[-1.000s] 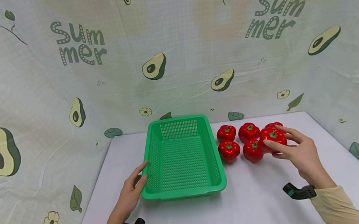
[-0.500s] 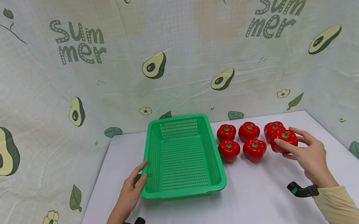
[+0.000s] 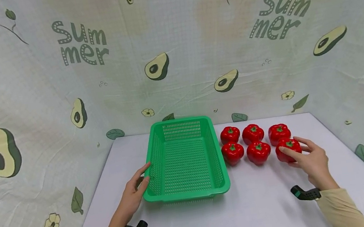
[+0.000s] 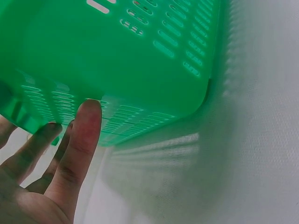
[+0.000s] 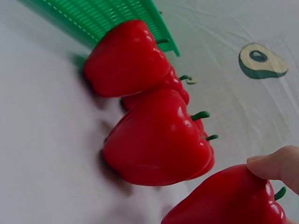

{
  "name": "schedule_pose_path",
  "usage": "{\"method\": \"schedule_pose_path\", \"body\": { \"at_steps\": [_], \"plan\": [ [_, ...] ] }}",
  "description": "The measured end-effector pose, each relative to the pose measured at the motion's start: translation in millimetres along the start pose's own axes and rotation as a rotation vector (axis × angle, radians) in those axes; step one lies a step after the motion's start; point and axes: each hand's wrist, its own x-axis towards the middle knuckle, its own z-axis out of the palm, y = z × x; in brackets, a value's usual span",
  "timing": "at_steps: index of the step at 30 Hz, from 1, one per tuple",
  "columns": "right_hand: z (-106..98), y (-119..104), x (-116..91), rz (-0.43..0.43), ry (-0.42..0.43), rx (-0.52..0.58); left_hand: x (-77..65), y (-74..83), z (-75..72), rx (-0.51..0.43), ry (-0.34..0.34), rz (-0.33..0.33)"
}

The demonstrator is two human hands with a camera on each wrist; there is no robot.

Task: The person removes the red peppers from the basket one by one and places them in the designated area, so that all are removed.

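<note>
In the head view, my right hand [image 3: 315,163] holds a red bell pepper [image 3: 287,149] at the front right of a group of similar peppers. The thumb [image 5: 275,165] lies on top of the held bell pepper [image 5: 229,200] in the right wrist view. My left hand [image 3: 131,196] is at the left side of a green plastic basket [image 3: 221,155]. Its fairly straight fingers touch the outside of the basket wall [image 4: 117,65], as the left wrist view shows. Slotted holes run through that wall. Nothing lies inside the basket.
Several more red bell peppers stand in two rows right of the basket, among them a front one [image 3: 259,153] and a back right one [image 3: 279,134]. A white table [image 3: 201,226] lies beneath. A printed cloth [image 3: 182,29] hangs behind and at both sides.
My right hand has moved the bell pepper right, away from its neighbours, and then slightly down. The back right pepper shows more fully. The left hand and the basket look unmoved.
</note>
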Motion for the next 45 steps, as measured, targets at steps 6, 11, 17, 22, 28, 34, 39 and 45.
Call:
{"method": "schedule_pose_path", "body": {
  "at_steps": [6, 11, 17, 22, 28, 34, 39, 45],
  "plan": [
    [1.9, 6.9, 3.7, 0.019, -0.018, -0.016, -0.3, -1.2, 0.6, 0.001, -0.001, 0.005],
    [3.9, 12.5, 5.7, 0.033, -0.035, -0.011, -0.6, -1.1, 0.5, 0.003, 0.002, 0.004],
    [6.5, 17.7, 8.9, 0.043, -0.038, 0.008, -0.8, -0.4, 0.9, 0.008, 0.001, 0.002],
    [8.8, 20.3, 9.4, 0.045, -0.033, 0.008, -0.7, 1.1, 0.1, 0.014, 0.002, 0.000],
    [9.8, 21.3, 8.6, 0.043, -0.036, 0.006, -0.4, 1.9, 0.3, 0.015, 0.000, -0.006],
    [10.4, 23.3, 9.1, 0.027, -0.037, -0.001, -0.8, 3.1, 0.1, 0.015, 0.001, -0.009],
    [13.5, 26.1, 6.9, 0.016, -0.046, -0.011, -3.0, 4.2, -2.3, 0.019, 0.000, -0.020],
    [14.4, 24.4, 3.6, 0.013, -0.035, -0.013, -3.3, 4.7, -3.1, 0.020, -0.001, -0.026]
  ]
}}
